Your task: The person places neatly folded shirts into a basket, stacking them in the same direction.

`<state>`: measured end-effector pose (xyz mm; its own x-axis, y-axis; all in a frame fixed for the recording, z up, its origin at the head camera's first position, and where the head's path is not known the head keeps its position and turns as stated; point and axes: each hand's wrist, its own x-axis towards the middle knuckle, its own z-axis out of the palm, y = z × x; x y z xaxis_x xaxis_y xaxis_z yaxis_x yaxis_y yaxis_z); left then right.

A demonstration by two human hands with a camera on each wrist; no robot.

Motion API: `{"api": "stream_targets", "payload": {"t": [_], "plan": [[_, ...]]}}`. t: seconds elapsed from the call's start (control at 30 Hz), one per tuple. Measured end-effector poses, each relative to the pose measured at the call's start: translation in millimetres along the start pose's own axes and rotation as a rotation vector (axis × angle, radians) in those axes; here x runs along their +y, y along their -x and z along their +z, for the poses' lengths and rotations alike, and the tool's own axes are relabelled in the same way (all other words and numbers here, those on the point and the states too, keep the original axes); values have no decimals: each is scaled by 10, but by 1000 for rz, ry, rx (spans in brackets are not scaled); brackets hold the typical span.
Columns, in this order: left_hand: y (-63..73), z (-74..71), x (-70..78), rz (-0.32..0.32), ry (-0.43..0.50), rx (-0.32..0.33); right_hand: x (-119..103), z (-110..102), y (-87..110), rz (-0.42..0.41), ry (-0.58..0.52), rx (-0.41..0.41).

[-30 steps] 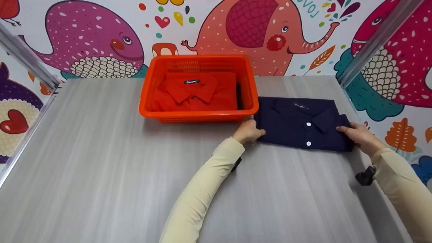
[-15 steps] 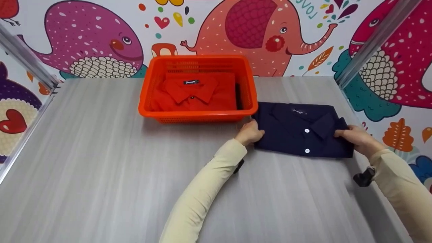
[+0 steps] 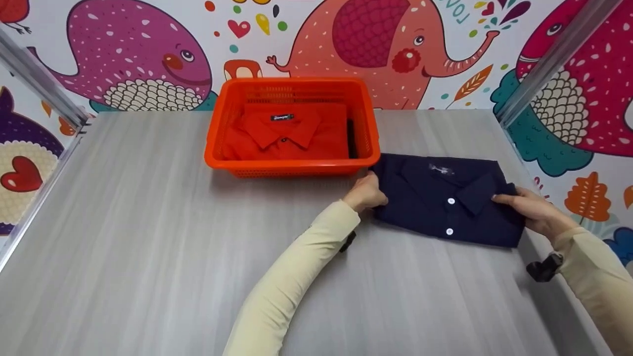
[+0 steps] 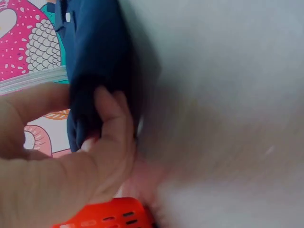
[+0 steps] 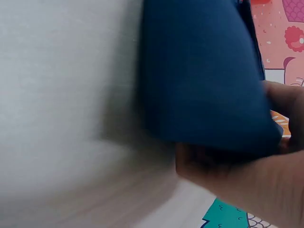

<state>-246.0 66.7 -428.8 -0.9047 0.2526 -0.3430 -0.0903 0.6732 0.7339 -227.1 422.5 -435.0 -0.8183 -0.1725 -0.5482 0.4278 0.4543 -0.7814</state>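
Note:
A folded navy shirt with a collar and white buttons is held between both hands, to the right of the orange basket. The left hand pinches its left edge, close to the basket's front right corner; in the left wrist view, thumb and fingers grip the dark cloth. At the opposite side, the right hand grips the right edge with the thumb on top and the other fingers beneath. The right wrist view shows the navy shirt with a shadow beside it on the table. A folded red shirt lies inside the basket.
The grey wood-grain table spreads left and in front of the basket. Behind it stands a white wall with cartoon animals. Metal posts rise at both back corners. Something dark sits in the basket beside the red shirt.
The navy shirt has shifted toward the person, its right side most, so it now sits at a slant. The right hand moved nearer with it; the left hand stayed almost in place.

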Motion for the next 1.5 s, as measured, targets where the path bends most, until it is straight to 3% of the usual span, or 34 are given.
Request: {"api": "stream_targets", "payload": {"t": [0.17,0.33,0.57,0.7,0.93,1.13,1.3,1.5], "plan": [[10,-9,-19,28,132,-39,32,-15,56,-46,-76,-13],[22,-15,-53,6,254,-31,50,-27,74,-63,-43,-76],[55,-38,-106,-12,178,-18,37,15,131,-121,-80,-141],[70,-69,-172,-62,201,-92,29,58,182,-169,-64,-159],[198,-179,-371,-3,315,-260,9,206,256,-246,-5,-168],[385,-263,-534,-29,415,-361,-52,365,290,-260,23,-212],[510,-317,-636,-14,469,-361,-82,483,308,-336,16,-235],[626,-376,-734,66,479,-316,-120,623,356,-397,43,-204]]}}
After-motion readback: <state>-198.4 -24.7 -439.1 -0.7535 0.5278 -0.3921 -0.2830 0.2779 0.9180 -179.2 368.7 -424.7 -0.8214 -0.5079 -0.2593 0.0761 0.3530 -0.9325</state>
